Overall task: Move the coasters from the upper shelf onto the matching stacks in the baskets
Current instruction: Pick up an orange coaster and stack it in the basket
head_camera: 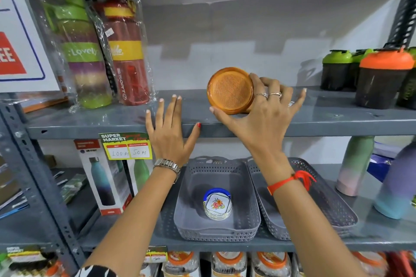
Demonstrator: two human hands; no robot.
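My right hand (267,114) grips a round orange coaster (229,91) and tilts it up on its edge above the upper shelf (112,121). Thumb sits under its lower rim, a finger over its right rim. Something pale lies on the shelf behind that hand, mostly hidden. My left hand (167,129) rests flat with fingers spread on the shelf's front edge, holding nothing. Below, on the lower shelf, stands a grey basket (193,220) with a stack of white floral coasters (218,206) in a blue holder. Beside it to the right is a second grey basket (333,204), its contents hidden by my right forearm.
Wrapped bottles (94,51) stand at the upper shelf's left, dark shakers with green and orange lids (380,78) at its right. A boxed bottle (103,177) and price tag (126,146) are left of the baskets, pastel bottles (353,164) to the right. Jars fill the bottom shelf.
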